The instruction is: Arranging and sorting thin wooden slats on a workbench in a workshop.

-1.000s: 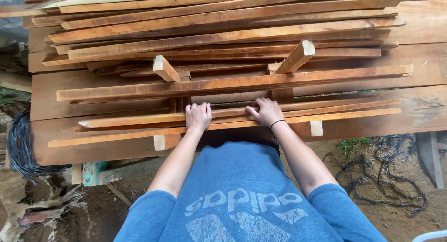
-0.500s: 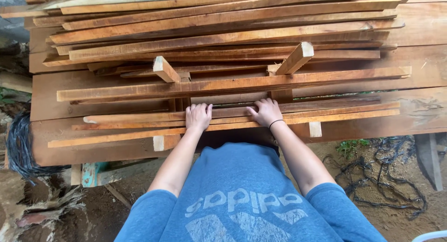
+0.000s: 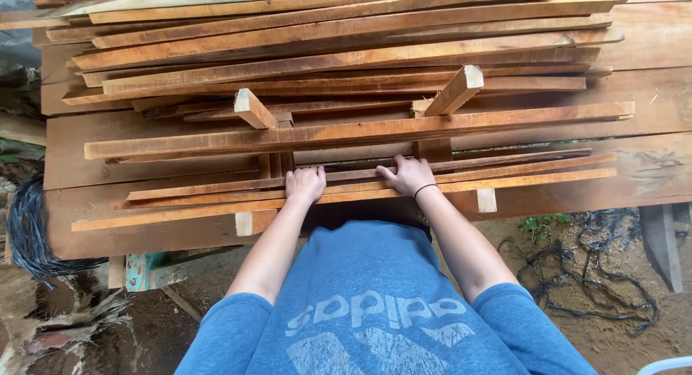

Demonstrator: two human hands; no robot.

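Item: my left hand (image 3: 305, 183), fingers flat and unclenched, pressing a thin strip (image 3: 216, 190) near the stack's front edge. Item: my right hand (image 3: 408, 174), fingers spread flat on the same strip, gripping nothing. Item: second strip (image 3: 180, 214) just in front, touching. Item: two cross blocks (image 3: 254, 108) farther back, under long planks (image 3: 346, 58).

A wide plank bench (image 3: 180, 234) carries stacked long wooden slats (image 3: 346, 133).
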